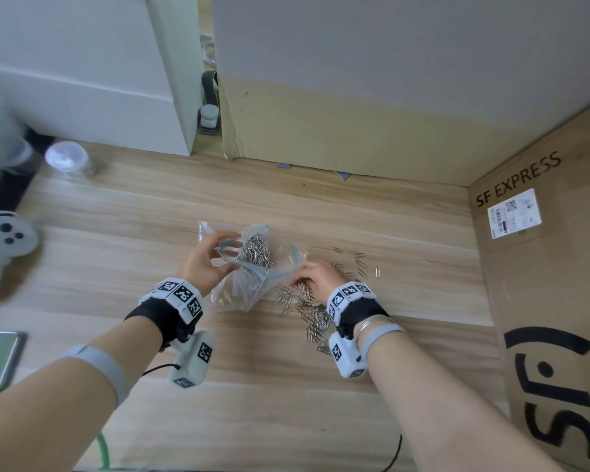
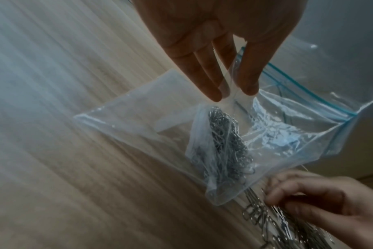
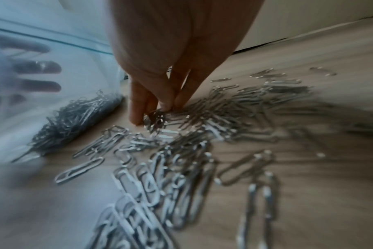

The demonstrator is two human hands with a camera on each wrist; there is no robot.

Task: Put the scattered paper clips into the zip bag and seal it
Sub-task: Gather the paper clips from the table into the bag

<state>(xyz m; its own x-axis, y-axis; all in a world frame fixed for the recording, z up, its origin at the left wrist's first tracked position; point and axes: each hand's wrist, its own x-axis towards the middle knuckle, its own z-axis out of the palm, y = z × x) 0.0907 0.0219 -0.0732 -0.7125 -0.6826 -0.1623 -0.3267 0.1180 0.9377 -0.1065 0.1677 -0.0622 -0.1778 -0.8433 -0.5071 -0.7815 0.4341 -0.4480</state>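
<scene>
One zip bag (image 1: 252, 264) is seen, held up off the wooden desk (image 1: 321, 206) by the left hand (image 1: 206, 264), whose thumb and fingers pinch the clear plastic near its blue-striped mouth. The mouth is held open and turned toward the right hand (image 1: 315, 275); the bag's lower end is draped on the desk, so its long axis appears to run from the raised mouth down toward the person, though the crumpled plastic makes this uncertain. One heap of paper clips (image 2: 226, 151) is gathered inside it. Outside, too many loose clips (image 1: 312, 315) to be counted are scattered just right of the bag, mostly lying lengthwise toward the person. A small bunch (image 3: 156, 118) of them is being pinched by the right hand's fingertips (image 3: 136, 116) on the desk. Two cardboard boxes, one printed "SF EXPRESS" (image 1: 539, 301), are stood behind and to the right.
</scene>
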